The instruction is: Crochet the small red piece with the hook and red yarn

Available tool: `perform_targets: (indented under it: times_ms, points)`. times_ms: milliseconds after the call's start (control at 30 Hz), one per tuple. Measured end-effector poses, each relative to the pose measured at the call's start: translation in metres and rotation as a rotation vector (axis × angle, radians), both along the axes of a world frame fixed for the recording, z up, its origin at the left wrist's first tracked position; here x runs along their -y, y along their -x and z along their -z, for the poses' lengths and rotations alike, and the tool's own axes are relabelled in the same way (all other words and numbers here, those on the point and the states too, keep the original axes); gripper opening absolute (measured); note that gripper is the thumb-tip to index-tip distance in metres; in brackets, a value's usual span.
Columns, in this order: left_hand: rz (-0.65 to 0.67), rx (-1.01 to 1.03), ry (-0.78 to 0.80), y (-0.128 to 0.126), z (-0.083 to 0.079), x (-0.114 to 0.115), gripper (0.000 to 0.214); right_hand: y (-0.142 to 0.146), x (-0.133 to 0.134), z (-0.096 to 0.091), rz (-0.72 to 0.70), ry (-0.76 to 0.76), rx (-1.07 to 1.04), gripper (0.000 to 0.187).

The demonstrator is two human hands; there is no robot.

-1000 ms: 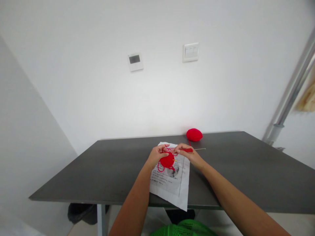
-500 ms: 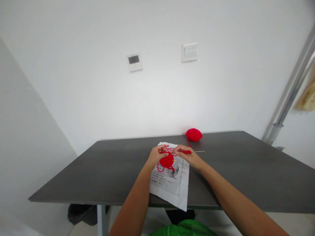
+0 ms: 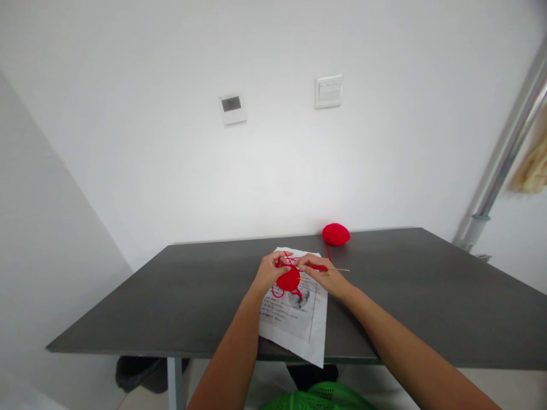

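Note:
My left hand point(image 3: 268, 270) is closed on a round red crocheted piece point(image 3: 289, 279), with red yarn wound over its fingers. My right hand point(image 3: 321, 275) pinches a crochet hook point(image 3: 329, 268) with a red grip and a thin metal shaft that points right. The hook's working end meets the top edge of the red piece. Both hands hover just above a printed paper sheet point(image 3: 299, 322) on the dark grey table point(image 3: 192, 302). A red yarn ball point(image 3: 335, 234) lies at the table's far edge, and a strand runs from it down to my hands.
The paper sheet overhangs the table's near edge. A white wall with a small thermostat panel point(image 3: 233, 108) and a light switch point(image 3: 329, 91) stands behind the table. A metal pole point(image 3: 499, 171) rises at the right. A green mesh object point(image 3: 320, 398) and a dark bag point(image 3: 137, 373) sit below the table.
My right hand and the hook have shifted slightly left and down toward the red piece. My left hand has kept its hold on the piece.

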State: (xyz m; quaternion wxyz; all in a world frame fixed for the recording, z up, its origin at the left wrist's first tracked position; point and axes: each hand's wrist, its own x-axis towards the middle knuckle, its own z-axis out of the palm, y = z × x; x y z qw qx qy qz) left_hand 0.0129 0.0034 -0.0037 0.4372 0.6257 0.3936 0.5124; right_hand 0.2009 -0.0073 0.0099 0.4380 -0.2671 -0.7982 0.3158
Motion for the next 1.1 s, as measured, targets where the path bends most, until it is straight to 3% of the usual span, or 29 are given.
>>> perform_targets:
  times_ms: [600,700,933,1100]
  points:
    - [-0.087,-0.108,-0.149,0.0008,-0.002,0.0002,0.031,0.0087,0.0016,0.0078,0.024,-0.366,0.144,0.02]
    - [-0.072,-0.048,-0.108,0.0002,-0.0021,0.0001,0.031,0.0085,0.0015,0.0074,0.032,-0.305,0.1,0.02]
    - [0.031,0.227,0.102,-0.0031,-0.005,0.0035,0.047,0.002,-0.005,0.0054,0.011,0.056,-0.192,0.02]
    - [0.065,0.272,0.137,-0.0019,-0.0062,0.0052,0.05,0.0016,-0.0008,0.0015,-0.002,-0.004,-0.194,0.018]
